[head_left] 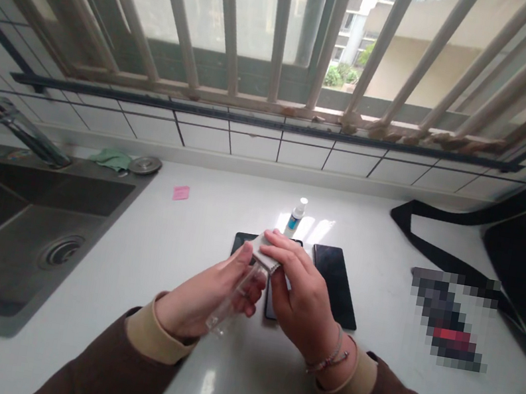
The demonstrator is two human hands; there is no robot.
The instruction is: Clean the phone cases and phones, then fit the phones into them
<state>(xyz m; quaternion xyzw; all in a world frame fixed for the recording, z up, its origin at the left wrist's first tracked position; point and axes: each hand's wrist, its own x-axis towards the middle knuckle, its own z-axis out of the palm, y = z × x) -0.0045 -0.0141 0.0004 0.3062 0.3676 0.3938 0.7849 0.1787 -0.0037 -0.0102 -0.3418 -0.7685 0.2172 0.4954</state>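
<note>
Above the white surface (178, 223) beside a steel sink (57, 189), the left hand (208, 299) grips a clear plastic sleeve (235, 300) while the right hand (303, 284) pinches a folded white wipe (264, 251) at its end. A black phone (333, 286) and another phone (243, 244) lie just beneath, with a small blue-labelled bottle (296, 217) standing untouched behind them.

Near us we see a clear, glossy plastic sleeve (234, 301) and a matt white cloth (264, 252). To the right, a glossy black glass phone (335, 286) lies on a smooth, polished white counter (142, 257). Left, a dull metal sink (77, 193).
</note>
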